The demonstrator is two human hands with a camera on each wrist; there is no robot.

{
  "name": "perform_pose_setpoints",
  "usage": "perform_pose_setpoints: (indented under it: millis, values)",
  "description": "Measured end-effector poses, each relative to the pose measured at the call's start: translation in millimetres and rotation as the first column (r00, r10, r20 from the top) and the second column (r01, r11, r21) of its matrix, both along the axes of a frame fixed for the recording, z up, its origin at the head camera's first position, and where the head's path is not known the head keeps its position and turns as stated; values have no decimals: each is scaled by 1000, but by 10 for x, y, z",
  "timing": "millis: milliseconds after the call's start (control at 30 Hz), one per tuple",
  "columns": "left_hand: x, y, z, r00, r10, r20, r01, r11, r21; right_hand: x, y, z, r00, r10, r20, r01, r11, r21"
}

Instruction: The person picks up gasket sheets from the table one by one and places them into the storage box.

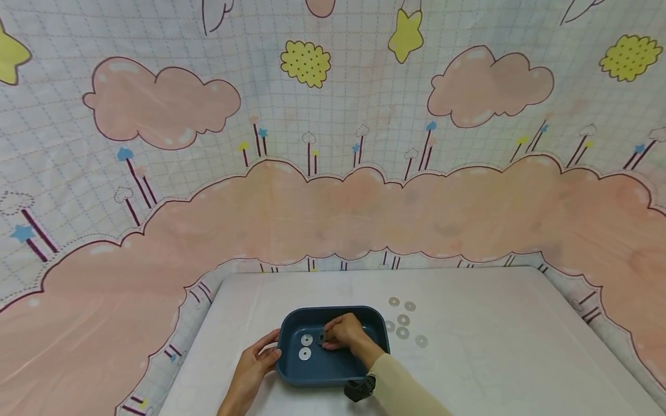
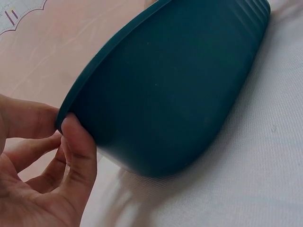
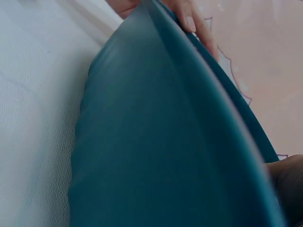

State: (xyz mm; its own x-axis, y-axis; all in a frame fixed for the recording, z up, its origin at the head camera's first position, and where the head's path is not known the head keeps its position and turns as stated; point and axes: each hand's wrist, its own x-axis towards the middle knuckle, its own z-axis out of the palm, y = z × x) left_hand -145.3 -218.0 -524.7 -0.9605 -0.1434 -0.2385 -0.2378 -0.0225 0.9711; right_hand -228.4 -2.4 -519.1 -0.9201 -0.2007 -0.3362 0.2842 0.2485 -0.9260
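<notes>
A dark blue rectangular basin (image 1: 328, 378) with rounded corners stands on the white table. My left hand (image 1: 251, 367) pinches its left rim; the left wrist view shows the thumb and a finger (image 2: 78, 142) on either side of that rim. Inside the basin, my right hand (image 1: 344, 332) holds a tilted, dark-looking flat washer (image 1: 321, 338) at its fingertips. Two silver washers, one (image 1: 307, 340) above the other (image 1: 304, 353), lie on the basin floor to its left. In the right wrist view, the basin's outer wall (image 3: 142, 118) hides most of the right hand.
Several flat washers (image 1: 403, 319) lie scattered on the white table (image 1: 494, 346), just right of the basin. A black wrist device (image 1: 359, 389) sits by the basin's front edge. Behind the table hangs a patterned cloth (image 1: 333, 214) with clouds and stars.
</notes>
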Motion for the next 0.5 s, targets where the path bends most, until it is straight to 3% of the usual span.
perform_pose_setpoints:
  millis: [500]
  values:
    - [12, 11, -1, 1000, -4, -18, 5, 1000, 11, 52, 96, 102, 993, 52, -107, -43, 996, 77]
